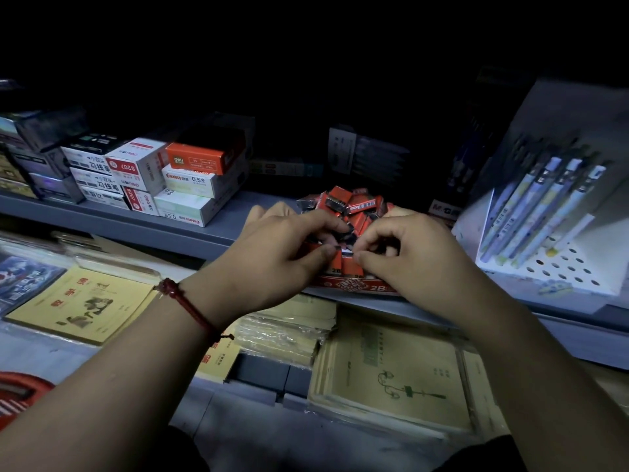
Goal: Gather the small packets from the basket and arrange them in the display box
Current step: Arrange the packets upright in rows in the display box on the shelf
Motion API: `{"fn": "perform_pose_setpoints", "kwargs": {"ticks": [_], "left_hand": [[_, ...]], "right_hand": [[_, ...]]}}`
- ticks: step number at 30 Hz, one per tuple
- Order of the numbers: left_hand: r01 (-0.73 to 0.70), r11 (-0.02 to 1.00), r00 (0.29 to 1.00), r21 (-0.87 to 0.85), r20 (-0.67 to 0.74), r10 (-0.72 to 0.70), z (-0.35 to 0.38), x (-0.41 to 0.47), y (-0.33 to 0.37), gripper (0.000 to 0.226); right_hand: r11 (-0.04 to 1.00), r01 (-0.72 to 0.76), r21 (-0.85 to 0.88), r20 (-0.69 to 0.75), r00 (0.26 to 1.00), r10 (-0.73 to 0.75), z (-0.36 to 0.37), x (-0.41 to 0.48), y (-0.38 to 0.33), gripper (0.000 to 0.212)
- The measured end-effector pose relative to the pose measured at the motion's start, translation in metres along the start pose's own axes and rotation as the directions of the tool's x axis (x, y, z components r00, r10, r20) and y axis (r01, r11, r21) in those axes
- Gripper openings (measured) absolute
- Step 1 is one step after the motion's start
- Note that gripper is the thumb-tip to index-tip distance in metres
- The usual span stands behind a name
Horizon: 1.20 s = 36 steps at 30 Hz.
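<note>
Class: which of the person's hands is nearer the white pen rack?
Right. The right hand is just left of the white pen rack; the left hand is farther left, beyond the right.

Small orange-red packets point(354, 202) lie heaped, seemingly loose, in the red 2B display box point(354, 286).

We see the display box point(354, 285) hemmed in on the shelf point(218, 226): stacked cartons point(190, 185) stand to its left, a bare strip of shelf between them, and the white pen stand point(575, 267) sits just beside its right. Our left grip point(272, 257) and right grip point(418, 253), pinching packets point(354, 202), fill the front; more packets heap up and crowd the back. Above the heap lies open dark space.
</note>
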<state>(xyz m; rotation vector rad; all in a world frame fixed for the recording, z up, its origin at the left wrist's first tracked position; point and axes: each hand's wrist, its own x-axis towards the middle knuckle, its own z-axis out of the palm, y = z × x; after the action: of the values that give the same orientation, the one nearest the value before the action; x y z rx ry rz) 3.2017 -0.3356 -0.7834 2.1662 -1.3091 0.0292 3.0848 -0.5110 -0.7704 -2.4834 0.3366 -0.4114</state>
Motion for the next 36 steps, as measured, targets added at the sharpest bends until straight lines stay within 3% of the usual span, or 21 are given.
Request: {"fn": "perform_pose_setpoints", "kwargs": {"ticks": [10, 15, 23, 28, 33, 36], "left_hand": [[0.033, 0.999, 0.992, -0.031, -0.120, -0.037, 0.009, 0.000, 0.002, 0.011], [0.029, 0.993, 0.986, -0.111, -0.162, -0.047, 0.010, 0.001, 0.002, 0.013], [0.033, 0.995, 0.988, -0.097, -0.148, -0.047, 0.010, 0.002, 0.004, 0.018], [0.039, 0.994, 0.988, -0.106, -0.146, -0.054, 0.012, 0.001, 0.004, 0.018], [0.039, 0.993, 0.987, -0.116, -0.153, -0.057, 0.013, 0.000, 0.003, 0.015], [0.038, 0.993, 0.987, -0.112, -0.154, -0.055, 0.014, 0.001, 0.002, 0.014]], "right_hand": [[1.000, -0.006, 0.017, -0.377, 0.926, 0.012, 0.011, 0.009, 0.003, 0.012], [0.990, -0.026, -0.136, -0.338, 0.941, -0.022, 0.015, 0.015, 0.003, 0.042], [0.987, -0.035, -0.154, -0.318, 0.948, -0.017, 0.016, 0.013, 0.002, 0.008], [0.989, -0.042, -0.138, -0.307, 0.952, -0.003, 0.015, 0.010, -0.001, 0.010], [0.989, -0.044, -0.144, -0.290, 0.957, 0.001, 0.016, 0.013, 0.003, 0.040], [0.988, -0.043, -0.148, -0.288, 0.957, -0.002, 0.017, 0.013, 0.004, 0.037]]}}
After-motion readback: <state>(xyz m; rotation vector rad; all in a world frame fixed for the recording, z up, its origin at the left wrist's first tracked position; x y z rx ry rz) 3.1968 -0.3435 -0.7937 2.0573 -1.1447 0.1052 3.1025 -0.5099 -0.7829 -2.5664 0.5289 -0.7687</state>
